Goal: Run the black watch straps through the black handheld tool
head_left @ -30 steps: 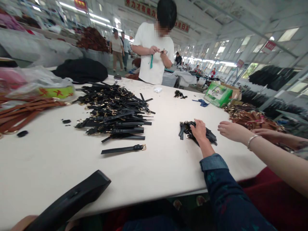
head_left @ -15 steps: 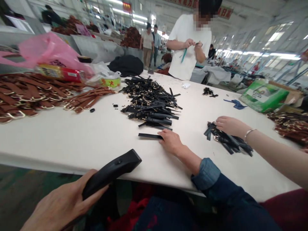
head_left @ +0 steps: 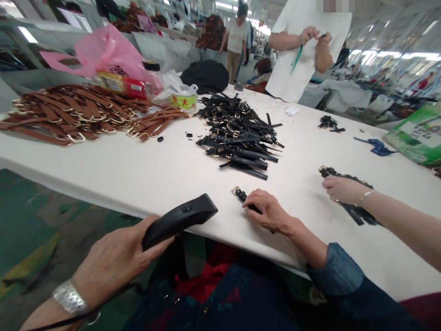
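Note:
My left hand (head_left: 117, 250) is wrapped around a black hair clipper (head_left: 179, 219), in front of the table's near edge. The clipper's head points right, and a dark cord runs back along my wrist. Over the table, my right hand (head_left: 267, 210) grips a short black leather strap (head_left: 240, 194) with a gold buckle. The buckle end sticks out to the left of my fingers; part of the strap is hidden beneath the hand. Beyond it lies a pile of similar black buckled straps (head_left: 241, 133).
A co-worker's hand (head_left: 344, 189) reaches in from the right onto more black straps. Brown buckled belts (head_left: 76, 110) are heaped at left, beside a pink bag (head_left: 110, 53). A green package (head_left: 418, 133) stands far right. Across the white table (head_left: 103, 168) stands a person (head_left: 292, 69).
My right hand has turned the strap; its buckle end now faces left instead of the plain end. The co-worker's hand has shifted over its straps. My view has swung left and down.

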`<state>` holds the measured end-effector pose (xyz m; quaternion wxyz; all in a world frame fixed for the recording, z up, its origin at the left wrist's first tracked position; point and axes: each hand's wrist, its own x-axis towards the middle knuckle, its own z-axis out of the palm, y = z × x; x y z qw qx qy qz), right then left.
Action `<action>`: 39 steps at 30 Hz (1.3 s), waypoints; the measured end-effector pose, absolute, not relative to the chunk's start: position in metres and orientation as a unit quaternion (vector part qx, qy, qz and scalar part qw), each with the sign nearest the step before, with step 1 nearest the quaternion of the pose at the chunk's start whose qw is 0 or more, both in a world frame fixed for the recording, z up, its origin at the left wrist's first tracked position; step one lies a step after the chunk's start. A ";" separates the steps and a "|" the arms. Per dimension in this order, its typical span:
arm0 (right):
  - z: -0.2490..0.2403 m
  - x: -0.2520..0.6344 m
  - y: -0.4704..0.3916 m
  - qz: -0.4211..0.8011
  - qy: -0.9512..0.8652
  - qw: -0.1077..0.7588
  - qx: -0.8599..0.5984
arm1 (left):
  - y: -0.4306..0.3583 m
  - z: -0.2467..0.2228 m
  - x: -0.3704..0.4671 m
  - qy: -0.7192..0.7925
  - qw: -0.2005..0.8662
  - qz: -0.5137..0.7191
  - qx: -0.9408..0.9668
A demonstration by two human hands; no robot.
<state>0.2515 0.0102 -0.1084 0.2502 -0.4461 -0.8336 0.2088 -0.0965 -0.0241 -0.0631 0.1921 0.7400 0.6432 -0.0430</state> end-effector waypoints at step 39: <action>-0.112 0.253 0.023 0.236 -0.833 0.233 -0.443 | 0.017 -0.026 -0.030 0.531 0.131 -0.205 0.812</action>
